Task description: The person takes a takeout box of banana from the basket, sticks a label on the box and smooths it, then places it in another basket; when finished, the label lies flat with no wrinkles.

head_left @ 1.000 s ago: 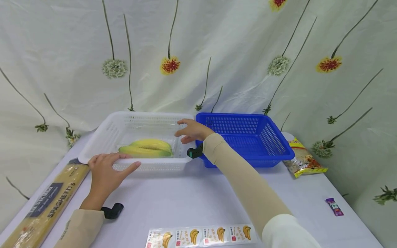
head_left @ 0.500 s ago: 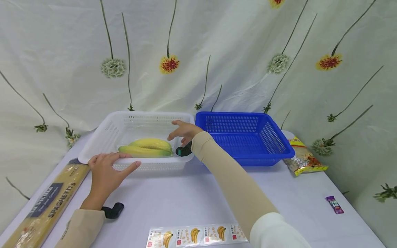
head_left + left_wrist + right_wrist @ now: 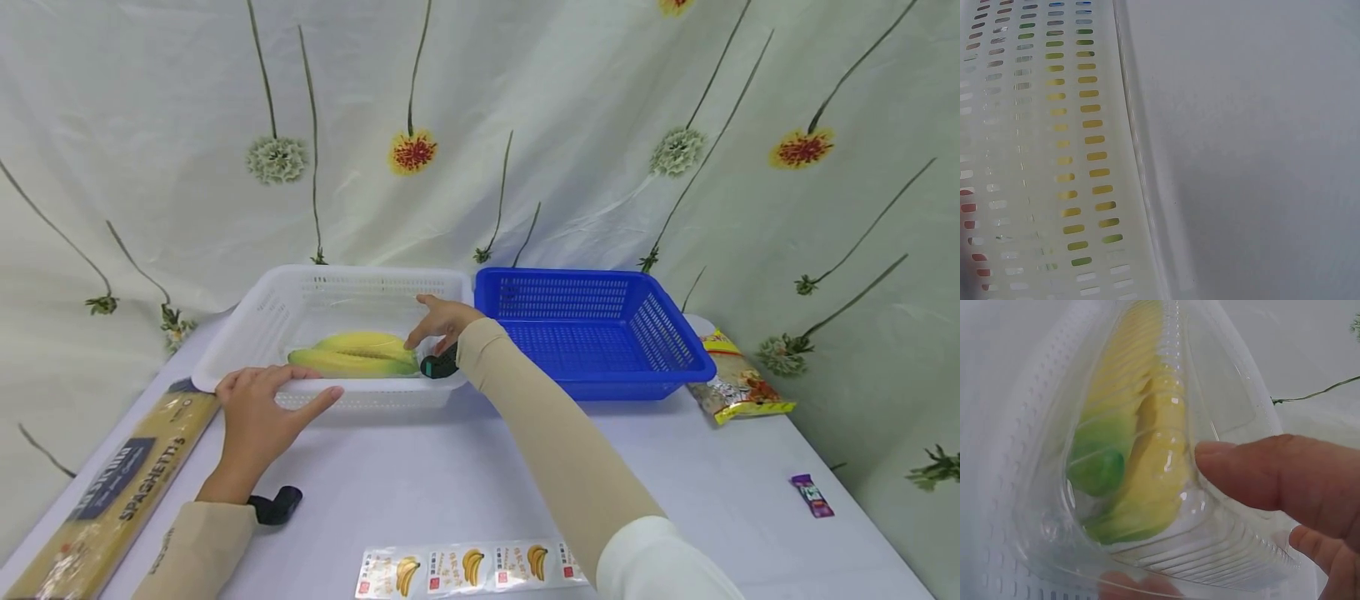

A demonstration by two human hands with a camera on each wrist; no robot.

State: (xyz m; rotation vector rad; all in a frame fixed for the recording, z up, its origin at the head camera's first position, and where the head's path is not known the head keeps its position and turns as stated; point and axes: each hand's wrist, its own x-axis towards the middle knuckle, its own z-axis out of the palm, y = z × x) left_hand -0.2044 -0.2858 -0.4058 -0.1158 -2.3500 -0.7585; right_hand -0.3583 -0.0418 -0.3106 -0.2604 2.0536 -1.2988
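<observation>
A clear plastic box with yellow-green bananas (image 3: 360, 350) lies inside a white perforated basket (image 3: 247, 333). My left hand (image 3: 258, 412) holds the basket's front rim near its left corner, fingers over the edge and thumb stretched out in front. Through the wall holes in the left wrist view, yellow of the bananas (image 3: 1094, 140) and a reddish patch of fingers show. Reaching into the basket from the right, my right hand (image 3: 444, 321) is at the right end of the clear box (image 3: 1210, 544). Its fingers (image 3: 1272, 469) are extended along the plastic, not curled around it.
A blue basket (image 3: 573, 383) stands right beside the white one. A yellow-and-clear food bag (image 3: 738, 383) lies right of it, and a small purple packet (image 3: 812, 496) nearer the right edge. A spaghetti pack (image 3: 131, 492) lies at left; banana-printed labels (image 3: 468, 571) lie in front.
My right hand has moved left and slightly down, from over the basket's right rim to the end of the clear box. The left hand has stayed on the rim.
</observation>
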